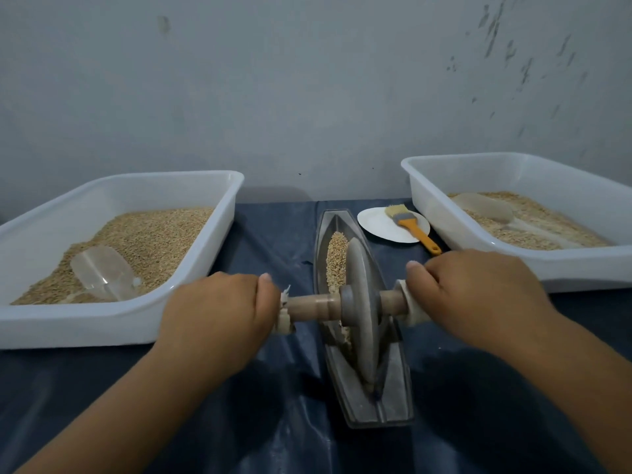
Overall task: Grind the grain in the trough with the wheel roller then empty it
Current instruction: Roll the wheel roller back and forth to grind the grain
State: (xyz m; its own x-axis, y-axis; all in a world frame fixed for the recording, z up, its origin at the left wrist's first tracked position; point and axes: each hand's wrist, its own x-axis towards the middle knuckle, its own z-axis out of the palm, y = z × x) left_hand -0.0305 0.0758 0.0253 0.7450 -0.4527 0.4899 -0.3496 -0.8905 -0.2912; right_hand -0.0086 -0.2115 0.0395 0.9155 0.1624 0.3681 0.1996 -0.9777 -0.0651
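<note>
A long grey boat-shaped trough (393,401) lies lengthwise on the dark blue cloth in front of me. A grey stone wheel roller (359,302) stands upright in its groove, near the middle. Tan grain (337,256) is heaped in the groove beyond the wheel, and a little shows just behind it. A wooden axle (314,304) runs through the wheel. My left hand (219,309) is closed around the axle's cloth-wrapped left end. My right hand (475,295) grips the wrapped right end.
A white tub (113,325) of whole grain with a clear scoop (102,271) sits at the left. Another white tub (533,265) of grain holding a scoop (485,206) sits at the right. A white plate (376,225) with an orange-handled brush (412,227) lies behind the trough. A grey wall stands close behind.
</note>
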